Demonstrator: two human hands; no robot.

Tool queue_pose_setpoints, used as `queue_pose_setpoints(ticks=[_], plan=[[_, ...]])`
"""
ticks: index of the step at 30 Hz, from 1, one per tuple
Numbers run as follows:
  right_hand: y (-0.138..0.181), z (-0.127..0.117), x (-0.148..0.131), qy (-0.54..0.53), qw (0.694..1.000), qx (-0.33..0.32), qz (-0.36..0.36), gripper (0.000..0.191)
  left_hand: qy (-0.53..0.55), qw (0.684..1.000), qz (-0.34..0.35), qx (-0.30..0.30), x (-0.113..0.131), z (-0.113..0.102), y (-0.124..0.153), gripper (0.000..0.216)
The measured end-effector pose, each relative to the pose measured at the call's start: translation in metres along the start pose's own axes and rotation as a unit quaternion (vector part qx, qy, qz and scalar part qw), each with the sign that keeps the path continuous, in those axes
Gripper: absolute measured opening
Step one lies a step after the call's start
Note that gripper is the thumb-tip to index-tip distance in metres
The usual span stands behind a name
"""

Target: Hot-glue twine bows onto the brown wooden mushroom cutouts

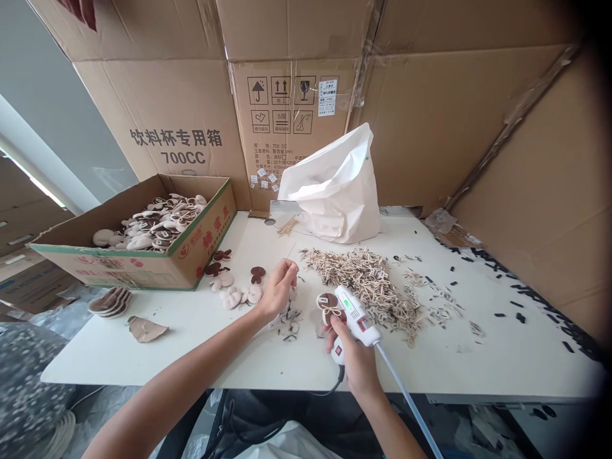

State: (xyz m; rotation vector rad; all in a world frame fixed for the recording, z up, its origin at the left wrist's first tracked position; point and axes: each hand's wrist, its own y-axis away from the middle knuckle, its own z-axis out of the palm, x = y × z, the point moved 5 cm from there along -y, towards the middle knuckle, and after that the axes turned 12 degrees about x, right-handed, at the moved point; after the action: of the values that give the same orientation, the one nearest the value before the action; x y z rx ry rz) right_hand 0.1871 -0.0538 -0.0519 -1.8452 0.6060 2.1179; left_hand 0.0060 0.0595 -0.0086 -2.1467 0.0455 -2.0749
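My right hand (354,357) grips a white hot glue gun (356,315), its trigger side in my palm and a long clear glue stick trailing toward the lower right. Just left of its nozzle lies a round brown-and-cream piece with a tied beige bow (329,309). My left hand (277,290) is curled shut above the table; anything in its fingers is hidden. Under that hand lie small scraps and bits (289,315). Cream and brown rabbit-eared felt pieces (232,296) lie to its left. A heap of small beige bows (363,287) spreads to the right.
A cardboard tray (205,220) full of similar pieces stands at the table's left. A white plastic bag (337,188) stands at the back. Black scraps (516,306) litter the right of the white table (143,363). Flattened cardboard boxes (478,127) form the back wall.
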Motion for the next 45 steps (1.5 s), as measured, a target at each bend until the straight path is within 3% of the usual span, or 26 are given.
queue_pose_setpoints(ticks=[8, 13, 21, 24, 27, 32, 38, 45], plan=[[0.002, 0.000, -0.002, -0.010, 1.000, 0.014, -0.001, 0.040, -0.011, 0.998, 0.052, 0.030, 0.000, -0.001, -0.002, 0.048], [0.002, 0.001, -0.001, -0.008, 1.000, 0.007, 0.008, 0.038, -0.022, 0.999, 0.038, 0.026, 0.001, -0.002, -0.003, 0.054], [0.001, -0.001, 0.001, -0.009, 1.000, 0.003, 0.007, 0.040, 0.072, 0.989, 0.058, -0.117, 0.012, 0.012, 0.010, 0.039], [0.001, 0.000, 0.000, -0.007, 1.000, 0.002, 0.013, 0.039, 0.115, 0.982, 0.052, -0.143, 0.016, 0.014, 0.014, 0.039], [0.000, 0.000, 0.000, -0.010, 1.000, 0.003, 0.010, 0.039, 0.089, 0.986, 0.043, -0.134, 0.015, 0.012, 0.013, 0.036], [-0.001, -0.001, 0.003, 0.000, 1.000, 0.008, 0.009, 0.041, -0.028, 0.991, 0.063, -0.115, 0.010, 0.012, 0.008, 0.059], [0.001, 0.000, -0.001, -0.006, 1.000, 0.006, 0.012, 0.038, 0.061, 0.983, 0.052, -0.167, 0.011, 0.019, 0.015, 0.034], [0.001, 0.000, -0.002, -0.001, 1.000, 0.004, 0.007, 0.041, 0.017, 0.989, 0.054, -0.137, 0.006, 0.015, 0.009, 0.034]])
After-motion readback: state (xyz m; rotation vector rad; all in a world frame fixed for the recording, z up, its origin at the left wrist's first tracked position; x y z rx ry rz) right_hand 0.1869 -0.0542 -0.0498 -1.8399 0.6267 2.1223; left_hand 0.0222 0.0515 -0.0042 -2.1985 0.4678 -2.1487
